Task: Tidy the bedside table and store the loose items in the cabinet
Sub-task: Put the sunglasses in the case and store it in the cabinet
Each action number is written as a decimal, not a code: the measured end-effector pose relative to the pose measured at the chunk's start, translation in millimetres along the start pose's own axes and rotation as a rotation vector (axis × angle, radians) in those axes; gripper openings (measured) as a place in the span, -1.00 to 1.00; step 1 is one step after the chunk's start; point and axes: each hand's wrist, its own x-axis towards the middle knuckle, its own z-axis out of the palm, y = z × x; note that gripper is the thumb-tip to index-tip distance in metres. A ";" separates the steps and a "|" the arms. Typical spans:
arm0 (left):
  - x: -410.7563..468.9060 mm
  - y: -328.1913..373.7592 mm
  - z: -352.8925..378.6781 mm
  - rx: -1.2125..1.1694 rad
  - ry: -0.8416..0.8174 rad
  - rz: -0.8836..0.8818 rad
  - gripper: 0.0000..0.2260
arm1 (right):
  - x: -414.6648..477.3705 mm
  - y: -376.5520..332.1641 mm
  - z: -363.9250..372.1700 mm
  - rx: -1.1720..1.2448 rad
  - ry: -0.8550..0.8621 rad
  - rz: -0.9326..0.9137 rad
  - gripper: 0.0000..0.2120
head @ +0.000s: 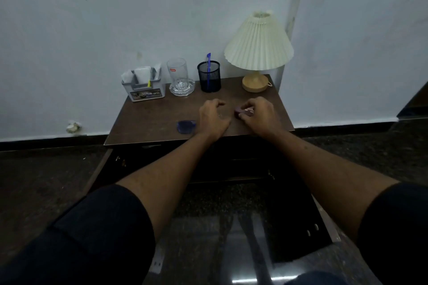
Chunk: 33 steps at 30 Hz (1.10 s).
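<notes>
Dark brown wood is filling the middle of the frame: the bedside table is standing against a pale wall. Along its back edge, from left to right, a grey organiser is holding white packets, a clear glass is standing in a glass ashtray, a black mesh pen holder is carrying a blue pen, and a lamp with a cream pleated shade is sitting on a wooden base at the right. Near the front edge, left of centre, a small blue piece is lying flat, just beside the left hand. That hand is resting over the tabletop with its fingers curled and loose, gripping nothing that can be seen. Just right of it, the right hand is pinching a small purplish item between thumb and fingertips, low over the wood; what the item is cannot be told. Below the tabletop, the cabinet is showing a dark interior, with its doors swinging open toward the lower frame.
</notes>
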 end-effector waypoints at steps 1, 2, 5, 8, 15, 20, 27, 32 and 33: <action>0.3 4.7 7.6 -0.011 -0.028 0.005 -0.56 | 0.1 7.0 -2.6 -0.047 0.011 0.008 -0.74; 1.3 7.5 15.4 -0.027 -0.053 0.009 -0.53 | -0.1 13.3 -4.6 -0.091 0.017 0.015 -0.70; 3.2 10.7 34.1 -0.052 -0.137 -0.027 -0.48 | -0.1 28.8 -4.9 -0.193 -0.012 0.031 -0.57; 9.2 8.4 50.2 -0.099 -0.182 -0.058 -0.43 | 1.3 37.9 -1.4 -0.203 -0.018 0.048 -0.54; 24.5 7.8 65.3 -0.122 -0.109 -0.131 -0.39 | 2.1 45.5 8.2 -0.094 0.001 0.029 -0.62; 25.1 7.2 62.1 -0.174 -0.067 -0.140 -0.39 | -3.1 45.0 -1.6 -0.023 0.020 -0.055 -0.63; 10.5 -1.5 15.6 -0.383 -0.221 -0.074 -0.23 | -20.3 28.9 -33.9 0.080 -0.104 -0.201 -0.57; -26.9 1.8 -39.9 -0.513 -0.272 -0.061 -0.41 | -39.6 -9.6 -43.8 0.043 -0.176 -0.347 -0.57; -34.9 -0.6 -49.3 -0.535 -0.269 -0.078 -0.43 | -44.0 -17.3 -43.2 0.029 -0.181 -0.382 -0.58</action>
